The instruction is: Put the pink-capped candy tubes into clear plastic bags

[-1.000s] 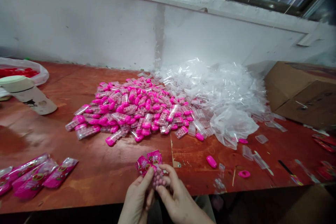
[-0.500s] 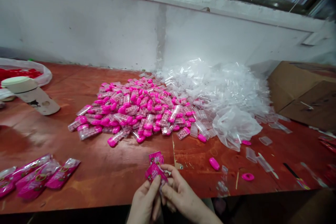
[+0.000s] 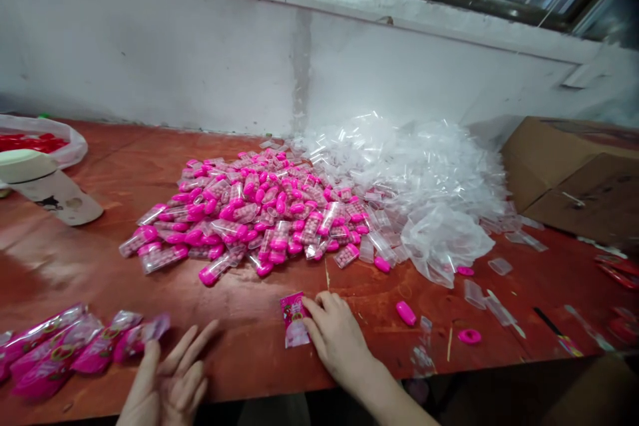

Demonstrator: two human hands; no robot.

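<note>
My left hand (image 3: 172, 376) is palm up with its fingers spread, holding nothing. The thumb is close to the nearest of several filled pink packets (image 3: 130, 341), which lie in a row at the table's front left. At the front middle, my right hand (image 3: 339, 339) has its fingertips closed on the right edge of a flat pink printed packet (image 3: 294, 329), which lies on the table. A large pile of small clear tubes with pink caps and pale pink beads (image 3: 259, 206) spreads behind my hands.
Clear empty tubes (image 3: 424, 160) are heaped right of the pile, with a crumpled plastic bag (image 3: 444, 239) in front. A cardboard box (image 3: 569, 180) stands far right. Pink caps (image 3: 406, 313) and sticks lie scattered. A cup (image 3: 54, 193) is at left, beside a bag of red pieces (image 3: 34, 141).
My hands were together on pink packets at the front middle. The left has gone left and opened; another packet now lies at the row's right end. The right is lower over the flat packet.
</note>
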